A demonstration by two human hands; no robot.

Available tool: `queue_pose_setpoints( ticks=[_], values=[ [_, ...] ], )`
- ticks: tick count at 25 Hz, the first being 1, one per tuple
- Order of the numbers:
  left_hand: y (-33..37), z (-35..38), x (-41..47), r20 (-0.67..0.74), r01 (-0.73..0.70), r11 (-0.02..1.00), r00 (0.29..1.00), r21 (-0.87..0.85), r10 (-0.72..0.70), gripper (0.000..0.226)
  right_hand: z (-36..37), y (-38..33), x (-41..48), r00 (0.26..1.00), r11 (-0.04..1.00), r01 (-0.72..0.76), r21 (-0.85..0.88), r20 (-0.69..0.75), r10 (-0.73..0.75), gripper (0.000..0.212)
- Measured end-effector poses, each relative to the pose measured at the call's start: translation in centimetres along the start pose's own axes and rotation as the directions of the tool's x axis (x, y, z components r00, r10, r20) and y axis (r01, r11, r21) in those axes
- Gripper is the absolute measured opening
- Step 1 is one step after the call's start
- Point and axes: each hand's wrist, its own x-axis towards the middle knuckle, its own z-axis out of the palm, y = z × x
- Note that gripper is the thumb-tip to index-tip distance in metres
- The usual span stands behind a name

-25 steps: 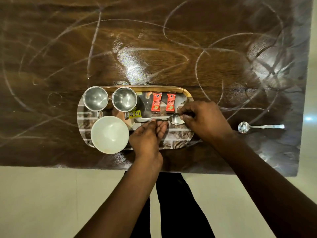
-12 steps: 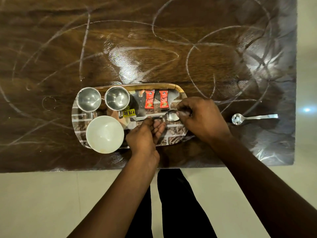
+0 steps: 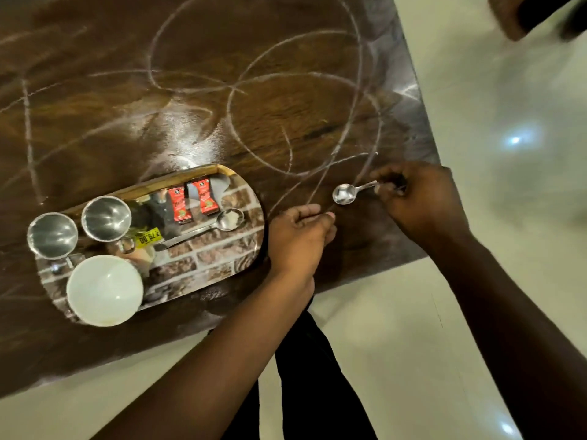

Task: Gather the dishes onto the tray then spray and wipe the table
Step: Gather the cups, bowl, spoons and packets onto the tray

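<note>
Gathering step, last piece. Right hand [image 3: 422, 201] pinching the handle of the small shiny steel spoon [image 3: 344, 193] at three o'clock of the oval brick-patterned tray [image 3: 244, 249]. Left hand [image 3: 298, 239] loosely curled, empty, beside the tray's edge (cups, bowl, other spoon already aboard). Next, probably: carry leftward, set down gently.

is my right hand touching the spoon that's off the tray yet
Touching. The head view shows the right hand with its fingers closed around the handle end of the spoon, whose bowl sticks out toward the tray.
</note>
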Motion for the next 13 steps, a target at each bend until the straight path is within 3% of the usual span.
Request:
queue_pose_setpoints(
  ticks=[4,9,11,13],
  values=[
    [-1.3,3.9,2.1,-0.047,-0.022,0.995,0.999,0.095,0.027,0.016,-1.5,3.7,0.9,0.993,0.996,0.065,-0.062,0.098,-0.059,0.030],
    [-2.0,5.3,4.0,-0.149,-0.106,0.985,0.981,0.138,0.126,0.002,-0.2,4.0,2.1,0.961,0.977,0.214,0.023,0.173,-0.214,0.025],
    [-1.9,5.2,3.9,-0.130,-0.191,0.958,0.966,0.215,0.222,0.018,0.1,3.7,2.6,0.936,0.954,0.298,-0.017,0.199,-0.289,0.028],
    [-1.2,4.7,3.4,-0.026,-0.367,0.850,0.914,0.378,0.405,0.030,0.1,2.7,3.2,0.890,0.917,0.399,-0.016,0.248,-0.382,0.032]
  ],
)
